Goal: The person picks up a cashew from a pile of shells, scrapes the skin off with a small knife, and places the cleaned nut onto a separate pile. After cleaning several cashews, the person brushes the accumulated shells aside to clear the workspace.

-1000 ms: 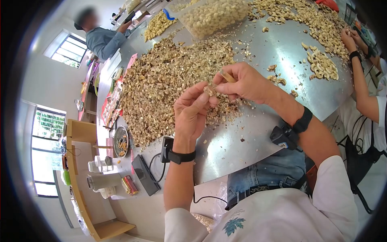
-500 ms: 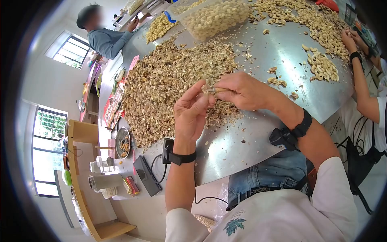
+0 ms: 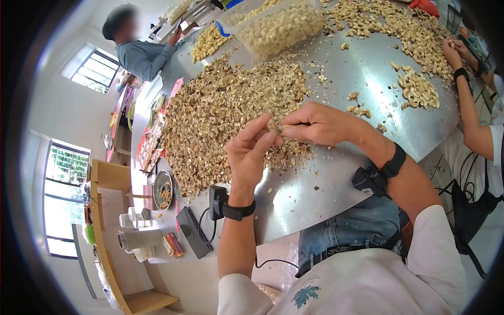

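Observation:
My left hand [image 3: 249, 149] pinches a cashew nut [image 3: 272, 126] between thumb and fingertips. My right hand [image 3: 320, 125] is closed on a small knife [image 3: 280, 127]; only a short bit of its metal shows, touching the nut, and the handle is hidden in the fingers. Both hands meet above the near right edge of a wide heap of brown nut pieces and skins [image 3: 210, 115] on the metal table [image 3: 299, 197].
A clear plastic box [image 3: 278, 31] of pale cashews stands behind the heap. Loose cashews [image 3: 419, 89] lie to the right, near another person's hands [image 3: 455, 52]. At left are a round metal dish [image 3: 163, 190], a black phone-like device [image 3: 193, 232] and a grey flask [image 3: 139, 239]. Another person sits at the far left.
Both hands have dropped slightly toward me. The blade, more visible before, is now mostly covered by the fingers and nut.

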The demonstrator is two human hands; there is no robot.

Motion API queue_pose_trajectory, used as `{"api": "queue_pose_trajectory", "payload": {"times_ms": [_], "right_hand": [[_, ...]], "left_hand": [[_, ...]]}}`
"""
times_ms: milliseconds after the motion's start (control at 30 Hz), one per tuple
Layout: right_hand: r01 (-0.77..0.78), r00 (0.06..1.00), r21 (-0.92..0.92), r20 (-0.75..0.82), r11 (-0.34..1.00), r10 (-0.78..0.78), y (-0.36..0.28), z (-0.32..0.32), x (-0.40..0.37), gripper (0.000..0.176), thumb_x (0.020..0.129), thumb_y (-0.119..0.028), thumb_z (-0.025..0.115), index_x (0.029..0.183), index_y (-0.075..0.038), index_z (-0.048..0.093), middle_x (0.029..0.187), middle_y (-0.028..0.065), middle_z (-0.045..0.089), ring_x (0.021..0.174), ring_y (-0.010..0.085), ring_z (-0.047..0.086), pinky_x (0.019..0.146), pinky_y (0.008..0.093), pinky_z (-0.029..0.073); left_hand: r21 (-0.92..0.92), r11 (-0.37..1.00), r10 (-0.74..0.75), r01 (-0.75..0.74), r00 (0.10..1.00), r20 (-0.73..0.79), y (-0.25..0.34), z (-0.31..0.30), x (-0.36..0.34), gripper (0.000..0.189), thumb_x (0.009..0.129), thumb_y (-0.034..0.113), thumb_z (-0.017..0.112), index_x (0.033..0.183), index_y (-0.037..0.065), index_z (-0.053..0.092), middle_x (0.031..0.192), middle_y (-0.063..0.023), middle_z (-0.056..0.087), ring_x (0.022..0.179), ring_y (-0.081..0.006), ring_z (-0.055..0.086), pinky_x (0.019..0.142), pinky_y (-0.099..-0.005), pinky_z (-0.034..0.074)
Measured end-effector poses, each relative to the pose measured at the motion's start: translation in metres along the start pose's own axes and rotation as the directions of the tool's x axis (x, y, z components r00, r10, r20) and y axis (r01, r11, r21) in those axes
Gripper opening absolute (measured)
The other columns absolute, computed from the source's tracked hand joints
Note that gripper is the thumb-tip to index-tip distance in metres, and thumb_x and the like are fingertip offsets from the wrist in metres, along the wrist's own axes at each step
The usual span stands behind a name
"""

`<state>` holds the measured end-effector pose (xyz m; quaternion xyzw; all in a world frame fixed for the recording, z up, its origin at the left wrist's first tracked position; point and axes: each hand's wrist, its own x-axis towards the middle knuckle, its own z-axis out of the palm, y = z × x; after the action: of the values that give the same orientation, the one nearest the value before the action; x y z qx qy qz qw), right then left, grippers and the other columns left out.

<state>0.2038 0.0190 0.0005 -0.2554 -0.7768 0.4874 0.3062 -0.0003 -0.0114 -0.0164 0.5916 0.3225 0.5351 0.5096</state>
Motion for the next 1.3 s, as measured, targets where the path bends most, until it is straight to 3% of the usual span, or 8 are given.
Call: {"api": "queue_pose_trajectory", "payload": {"times_ms": [67,267,467,567,667,867,1167,1300], "right_hand": [[-0.088,0.996,0.085,0.028,0.993,0.085,-0.007,-0.001,-0.002,0.021,0.088,-0.018,0.052,0.078,-0.003,0.062,0.058,-0.0013,0.047,0.055,0.0085,0.040,0.052,0.0278,0.034],[-0.070,0.997,0.071,0.033,0.995,0.068,-0.009,0.000,-0.002,0.021,0.088,-0.018,0.051,0.079,-0.004,0.063,0.056,-0.0034,0.044,0.054,0.0065,0.038,0.050,0.0260,0.032],[-0.203,0.970,0.251,0.182,0.946,0.160,-0.016,-0.007,-0.006,0.021,0.089,-0.019,0.051,0.078,-0.006,0.064,0.056,-0.0056,0.043,0.052,0.0044,0.037,0.047,0.0227,0.030],[-0.103,0.988,0.178,0.128,0.979,0.081,-0.011,-0.004,-0.005,0.022,0.091,-0.020,0.053,0.077,-0.004,0.059,0.055,-0.0017,0.046,0.049,0.0067,0.042,0.046,0.0245,0.034],[0.135,0.989,-0.096,-0.054,0.986,-0.141,0.001,0.003,0.000,0.016,0.088,-0.016,0.054,0.079,-0.003,0.058,0.058,0.0053,0.050,0.051,0.0168,0.048,0.049,0.0301,0.038],[0.211,0.895,-0.480,-0.255,0.851,-0.366,0.006,0.014,0.004,0.015,0.082,-0.019,0.057,0.075,-0.006,0.054,0.065,0.0118,0.056,0.064,0.0352,0.057,0.055,0.0414,0.044],[0.139,0.812,-0.793,-0.252,0.594,-0.527,0.007,0.021,0.005,0.009,0.077,-0.014,0.058,0.081,-0.008,0.053,0.069,0.0057,0.054,0.063,0.0244,0.060,0.052,0.0350,0.048],[0.103,0.790,-0.856,-0.240,0.507,-0.565,0.004,0.023,0.006,0.013,0.073,-0.012,0.058,0.083,-0.006,0.053,0.070,0.0068,0.053,0.064,0.0245,0.060,0.052,0.0339,0.048]], "left_hand": [[0.033,0.999,0.022,-0.023,1.000,0.020,0.003,0.001,0.000,0.036,0.082,-0.009,0.057,0.118,-0.005,0.056,0.088,-0.0109,0.064,0.074,-0.0165,0.062,0.069,-0.0273,0.052],[0.035,0.999,0.030,-0.031,0.999,0.026,0.006,0.004,-0.001,0.037,0.082,-0.009,0.058,0.118,-0.005,0.056,0.085,-0.0104,0.064,0.072,-0.0156,0.062,0.068,-0.0260,0.052],[0.034,0.999,0.010,-0.011,1.000,0.026,0.008,0.006,-0.002,0.035,0.082,-0.008,0.058,0.117,-0.006,0.056,0.084,-0.0097,0.064,0.069,-0.0149,0.061,0.066,-0.0255,0.052],[-0.027,1.000,0.000,0.000,1.000,0.016,0.008,0.006,-0.003,0.033,0.083,-0.007,0.058,0.116,-0.007,0.056,0.085,-0.0103,0.064,0.068,-0.0148,0.061,0.064,-0.0254,0.052],[-0.125,0.992,-0.029,0.026,0.999,-0.022,0.008,0.007,-0.002,0.031,0.084,-0.005,0.058,0.115,-0.006,0.056,0.084,-0.0095,0.064,0.067,-0.0143,0.061,0.063,-0.0250,0.052],[-0.299,0.951,-0.109,0.082,0.991,-0.075,0.007,0.012,-0.002,0.030,0.086,-0.004,0.058,0.116,-0.007,0.056,0.085,-0.0086,0.064,0.067,-0.0141,0.060,0.062,-0.0249,0.050],[-0.383,0.918,-0.154,0.107,0.984,-0.093,0.005,0.014,-0.002,0.025,0.089,0.001,0.055,0.113,-0.004,0.059,0.090,-0.0099,0.063,0.067,-0.0133,0.056,0.060,-0.0236,0.047],[-0.434,0.890,-0.203,0.142,0.974,-0.099,0.004,0.014,0.000,0.025,0.089,0.001,0.055,0.113,-0.004,0.058,0.091,-0.0100,0.062,0.067,-0.0130,0.056,0.061,-0.0232,0.047]]}}
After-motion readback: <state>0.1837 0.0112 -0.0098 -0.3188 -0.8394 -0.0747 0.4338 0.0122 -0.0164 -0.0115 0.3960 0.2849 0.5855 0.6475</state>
